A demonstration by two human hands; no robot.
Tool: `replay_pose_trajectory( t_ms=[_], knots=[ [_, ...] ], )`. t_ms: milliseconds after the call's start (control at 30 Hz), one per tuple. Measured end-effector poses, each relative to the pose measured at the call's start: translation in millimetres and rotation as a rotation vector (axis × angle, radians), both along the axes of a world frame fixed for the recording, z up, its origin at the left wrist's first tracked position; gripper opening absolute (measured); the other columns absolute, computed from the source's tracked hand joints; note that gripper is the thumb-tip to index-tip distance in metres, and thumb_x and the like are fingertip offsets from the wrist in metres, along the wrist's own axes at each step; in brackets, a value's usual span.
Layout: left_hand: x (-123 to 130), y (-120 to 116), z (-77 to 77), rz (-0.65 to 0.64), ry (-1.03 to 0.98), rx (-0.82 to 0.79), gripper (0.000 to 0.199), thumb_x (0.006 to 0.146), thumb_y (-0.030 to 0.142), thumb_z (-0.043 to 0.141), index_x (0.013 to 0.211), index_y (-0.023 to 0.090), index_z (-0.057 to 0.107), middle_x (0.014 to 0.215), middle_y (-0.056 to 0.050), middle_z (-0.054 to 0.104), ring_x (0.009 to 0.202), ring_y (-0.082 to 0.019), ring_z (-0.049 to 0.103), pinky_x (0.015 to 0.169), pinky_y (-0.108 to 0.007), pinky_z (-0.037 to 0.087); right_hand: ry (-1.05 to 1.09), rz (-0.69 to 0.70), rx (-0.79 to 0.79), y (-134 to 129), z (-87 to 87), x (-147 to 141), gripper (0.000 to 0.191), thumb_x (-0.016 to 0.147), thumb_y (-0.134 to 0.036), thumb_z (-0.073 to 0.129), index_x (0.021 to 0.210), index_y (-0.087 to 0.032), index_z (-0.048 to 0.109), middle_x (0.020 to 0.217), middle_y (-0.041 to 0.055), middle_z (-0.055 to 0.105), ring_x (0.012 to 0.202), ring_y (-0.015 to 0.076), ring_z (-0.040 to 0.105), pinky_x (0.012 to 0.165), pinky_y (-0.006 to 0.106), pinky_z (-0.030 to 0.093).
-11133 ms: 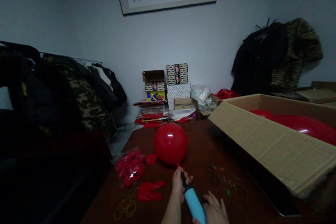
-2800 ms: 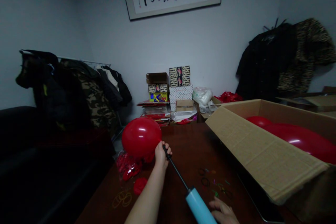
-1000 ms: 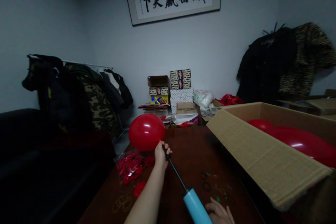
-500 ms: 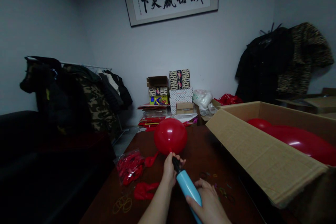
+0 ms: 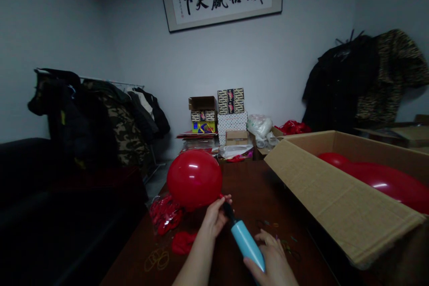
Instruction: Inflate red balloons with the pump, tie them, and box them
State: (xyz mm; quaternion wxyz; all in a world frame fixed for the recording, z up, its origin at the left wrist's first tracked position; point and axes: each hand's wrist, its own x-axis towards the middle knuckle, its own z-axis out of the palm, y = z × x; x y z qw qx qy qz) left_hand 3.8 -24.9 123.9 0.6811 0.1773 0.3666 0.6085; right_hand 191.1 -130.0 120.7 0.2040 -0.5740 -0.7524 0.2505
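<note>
A red balloon point(image 5: 194, 178), swollen and rounded, hangs over the table with its neck toward the pump's black nozzle point(image 5: 229, 211). My left hand point(image 5: 216, 215) is closed around the balloon's neck where it meets the nozzle. The light blue hand pump point(image 5: 247, 243) slants down to the right from there. My right hand point(image 5: 270, 259) grips its body, thumb on the near side and fingers on the far side; the pump's lower end is out of view.
Left on the dark table point(image 5: 244, 183) lie a plastic bag of red balloons point(image 5: 165, 215), a loose red balloon point(image 5: 182, 242) and rubber bands point(image 5: 157, 259). A cardboard box point(image 5: 335, 196) with inflated red balloons point(image 5: 378, 181) stands at right. Stacked boxes point(image 5: 231, 123) sit behind.
The red balloon has grown larger and swung to the left. The pump and my right hand have shifted slightly right and down. My left hand still holds the neck.
</note>
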Motion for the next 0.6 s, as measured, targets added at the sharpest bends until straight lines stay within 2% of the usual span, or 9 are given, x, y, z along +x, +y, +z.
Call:
replay_pose_trajectory(
  t_ms=[100, 200, 300, 367, 500, 600],
  knots=[
    [10, -5, -5.1, 0.040, -0.172, 0.006, 0.009, 0.076, 0.016, 0.061, 0.083, 0.017, 0.056, 0.096, -0.007, 0.067, 0.087, -0.020, 0.065, 0.078, -0.042, 0.051, 0.006, -0.011, -0.007, 1, -1.9, -1, 0.052, 0.077, -0.055, 0.043, 0.098, -0.013, 0.065, 0.128, 0.0164, 0.051, 0.130, 0.0342, 0.033, 0.110, 0.051, 0.016],
    [17, -8, -7.5, 0.088, -0.175, 0.020, 0.007, 0.079, 0.020, 0.057, 0.083, 0.018, 0.051, 0.088, -0.006, 0.066, 0.085, -0.023, 0.066, 0.076, -0.045, 0.051, 0.031, 0.001, -0.018, 2, -6.1, -2, 0.051, 0.079, -0.056, 0.040, 0.097, -0.015, 0.065, 0.119, 0.0144, 0.057, 0.121, 0.0309, 0.045, 0.105, 0.045, 0.027],
    [22, -11, -8.2, 0.146, -0.042, 0.042, 0.009, 0.080, 0.025, 0.054, 0.082, 0.020, 0.047, 0.070, 0.000, 0.060, 0.058, -0.016, 0.061, 0.060, -0.037, 0.052, 0.019, 0.027, -0.027, 4, -15.4, -5, 0.051, 0.079, -0.057, 0.039, 0.094, -0.017, 0.066, 0.118, 0.0125, 0.058, 0.116, 0.0302, 0.049, 0.101, 0.044, 0.032],
    [25, -10, -8.1, 0.184, 0.050, 0.073, 0.010, 0.079, 0.028, 0.051, 0.079, 0.021, 0.044, 0.061, 0.004, 0.053, 0.043, -0.011, 0.050, 0.045, -0.027, 0.045, 0.004, 0.016, -0.013, 3, -23.7, -8, 0.052, 0.079, -0.058, 0.039, 0.099, -0.018, 0.065, 0.120, 0.0125, 0.058, 0.119, 0.0310, 0.047, 0.102, 0.045, 0.032],
    [26, 1, -3.9, 0.229, 0.147, 0.109, 0.012, 0.077, 0.029, 0.048, 0.074, 0.022, 0.040, 0.055, 0.007, 0.046, 0.035, -0.008, 0.038, 0.033, -0.019, 0.028, -0.054, -0.062, 0.044, -1, -38.6, -15, 0.052, 0.080, -0.056, 0.039, 0.104, -0.017, 0.063, 0.121, 0.0149, 0.058, 0.124, 0.0334, 0.042, 0.104, 0.052, 0.027],
    [19, 14, 5.0, 0.254, 0.168, 0.138, 0.012, 0.076, 0.029, 0.048, 0.073, 0.022, 0.039, 0.054, 0.007, 0.045, 0.035, -0.007, 0.037, 0.033, -0.018, 0.029, -0.118, -0.089, 0.035, -6, -47.2, -11, 0.049, 0.078, -0.056, 0.043, 0.101, -0.018, 0.065, 0.121, 0.0140, 0.059, 0.125, 0.0345, 0.041, 0.104, 0.056, 0.028]
  ],
)
